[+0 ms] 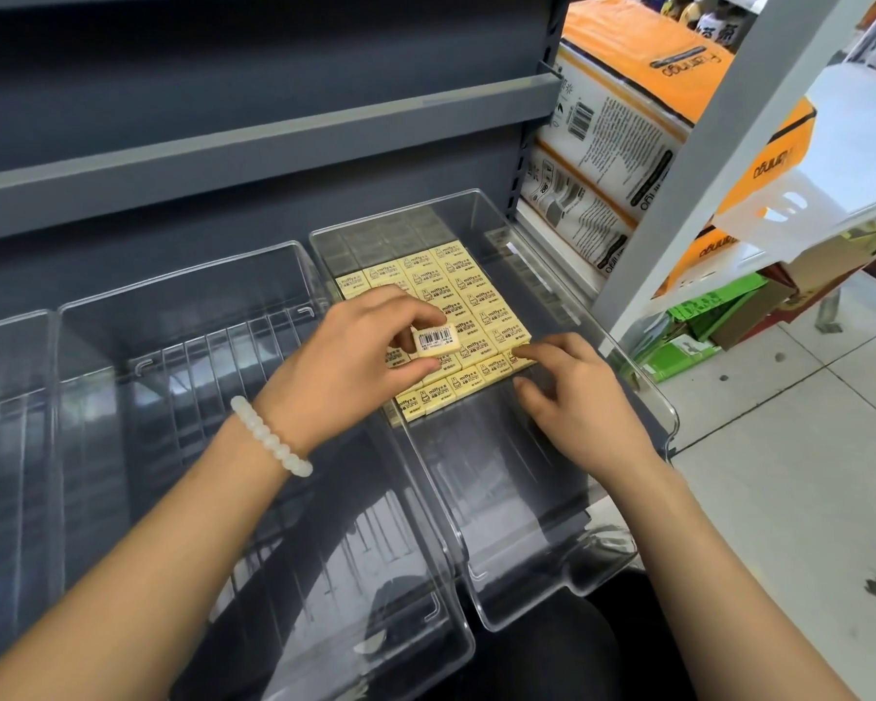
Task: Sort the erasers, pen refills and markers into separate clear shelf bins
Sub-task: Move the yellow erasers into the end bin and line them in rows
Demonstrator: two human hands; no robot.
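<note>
Evidently, the left hand (355,346) pinched a single eraser (436,341) between thumb and forefinger, barcode side up, poised above the rows already laid; the pinch across its short edges appeared chosen so the block could be lowered flat into a gap. The right hand (572,397) lay inside the right clear bin (643,392), fingers (529,352) loosely extended with the forefinger tip touching the near corner of the eraser rows (456,316), holding nothing, seemingly to square the edge. The erasers were small cream-yellow rectangular blocks in printed paper sleeves, packed edge to edge in neat rows on the bin floor towards its far end, the near half bare. The bins were rigid transparent plastic with rounded corners and glossy, reflective walls; the middle bin (183,316) showed ribbed slots along its far wall and held no stock. A bracelet of smooth white beads (269,437) circled the left wrist. The grey shelf (274,159) above was matt metal. No pen refills or markers were visible.
</note>
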